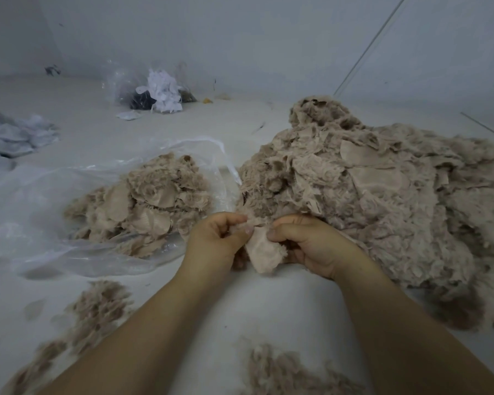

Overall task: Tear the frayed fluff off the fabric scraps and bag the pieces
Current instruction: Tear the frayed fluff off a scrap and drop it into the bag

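Observation:
A small beige fabric scrap with a fluffy edge hangs between my two hands at the centre. My left hand pinches its upper left edge, and my right hand pinches its upper right edge. Behind and to the right lies a big heap of beige plush scraps. To the left, a clear plastic bag lies open on the white surface with a pile of scraps inside it.
Loose tufts of torn fluff lie at the front left, and more fluff sits between my forearms. A second clear bag with white and dark scraps stands at the back. Pale blue-grey cloth is bunched at far left.

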Motion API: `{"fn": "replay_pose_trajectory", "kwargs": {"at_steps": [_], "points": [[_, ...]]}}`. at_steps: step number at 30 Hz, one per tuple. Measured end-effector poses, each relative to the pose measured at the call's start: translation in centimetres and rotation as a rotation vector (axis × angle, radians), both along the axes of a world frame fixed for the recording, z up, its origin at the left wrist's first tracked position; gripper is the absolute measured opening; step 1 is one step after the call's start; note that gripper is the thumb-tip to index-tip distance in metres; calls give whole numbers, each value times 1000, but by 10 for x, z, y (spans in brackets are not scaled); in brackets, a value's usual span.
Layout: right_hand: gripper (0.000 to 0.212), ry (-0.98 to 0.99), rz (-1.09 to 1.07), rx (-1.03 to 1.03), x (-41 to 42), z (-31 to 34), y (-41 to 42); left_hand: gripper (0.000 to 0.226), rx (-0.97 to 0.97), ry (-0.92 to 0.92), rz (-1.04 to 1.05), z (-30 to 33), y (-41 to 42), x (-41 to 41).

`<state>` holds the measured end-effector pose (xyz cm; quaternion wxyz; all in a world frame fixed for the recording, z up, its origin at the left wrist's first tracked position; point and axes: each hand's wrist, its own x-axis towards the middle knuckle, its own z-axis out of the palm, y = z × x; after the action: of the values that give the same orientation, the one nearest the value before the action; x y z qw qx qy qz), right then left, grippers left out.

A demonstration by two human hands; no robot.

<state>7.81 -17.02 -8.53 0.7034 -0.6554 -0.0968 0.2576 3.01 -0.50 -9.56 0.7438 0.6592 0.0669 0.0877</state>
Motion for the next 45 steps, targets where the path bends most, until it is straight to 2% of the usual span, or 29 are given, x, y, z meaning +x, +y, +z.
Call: {"fn": "replay_pose_trajectory", "kwargs": {"at_steps": [2, 5, 7, 11, 16, 21, 27, 31, 34, 36, 38, 41, 43, 45], "points": [[36, 7, -3, 4, 0, 1, 1, 19, 23, -72, 59, 0, 2, 1], [10, -6, 30, 5, 0, 1, 1, 29, 176, -192, 46, -1, 1, 2], [25, -22, 72, -25, 0, 0, 1, 36, 258, -254, 41, -3, -1, 0], [14, -21, 84, -26, 0, 0, 1, 36, 254, -304, 88, -3, 1, 2], [28, -31, 56, -91, 2, -2, 0, 29, 151, -244, 212, -5, 8, 6], [46, -14, 92, -72, 2, -1, -2, 19, 44, -185, 298, -4, 14, 8], [55, -7, 49, -73, 3, -4, -5, 36, 73, -154, 344, -4, 19, 7], [28, 10, 22, -61, 0, -3, -6, 28, 33, -142, 351, -5, 18, 10], [31, 14, -6, -19, 2, -6, -6, 24, 81, -153, 326, -6, 17, 13], [18, 13, -12, 4, 1, -5, -5, 27, 113, -175, 291, -8, 14, 15], [12, 17, 0, 16, 0, -3, -5, 27, 73, -169, 304, -9, 15, 15], [14, -2, 31, 27, -1, -2, -6, 18, 6, -156, 406, -9, 23, 20], [14, -15, 38, 22, -1, -2, -5, 22, 42, -183, 320, -7, 22, 21], [12, -29, 34, 3, 0, -3, -4, 35, 157, -211, 88, -6, 13, 17]]}}
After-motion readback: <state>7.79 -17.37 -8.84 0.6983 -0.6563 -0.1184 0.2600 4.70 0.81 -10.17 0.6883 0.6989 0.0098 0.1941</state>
